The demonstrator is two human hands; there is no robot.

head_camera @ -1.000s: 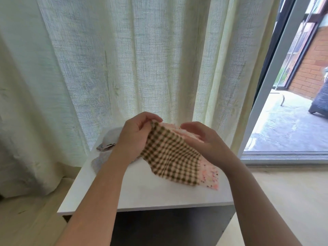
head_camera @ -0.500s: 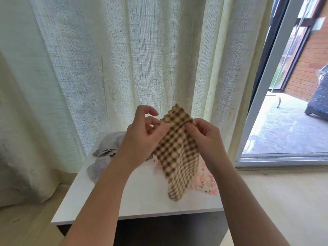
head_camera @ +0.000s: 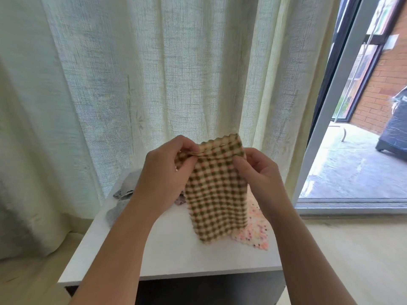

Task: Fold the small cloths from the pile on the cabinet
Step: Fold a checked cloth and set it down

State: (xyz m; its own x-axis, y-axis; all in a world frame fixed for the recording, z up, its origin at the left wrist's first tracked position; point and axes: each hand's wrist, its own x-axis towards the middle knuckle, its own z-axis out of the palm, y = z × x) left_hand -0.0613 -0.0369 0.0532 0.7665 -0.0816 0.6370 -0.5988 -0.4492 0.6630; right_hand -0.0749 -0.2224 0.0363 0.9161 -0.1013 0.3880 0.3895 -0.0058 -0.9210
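the checked cloth hung in the air above the cabinet, held by its top edge, with its lower end dropping toward the white top. whether that end touched the surface could not be told. the left hand pinched the upper left part of the cloth, where the edge looked bunched or turned over, and the right hand pinched the right side just below the top corner. both hands were closed on the fabric, fingers curled. the cloth looked open rather than folded, so the folding of this one seemed only just under way.

just behind and under its lower right lay a pink speckled cloth, flat on the cabinet top with a corner pointing toward the front edge. it was hard to tell whether it was folded. to the left, partly hidden by the left forearm, the grey cloths sat rumpled near the back of the cabinet, against the curtain. no neat stack of finished cloths showed anywhere, so most of the job seemed left: this cloth, the pink one perhaps, and the grey ones. a glass door stood to the right.
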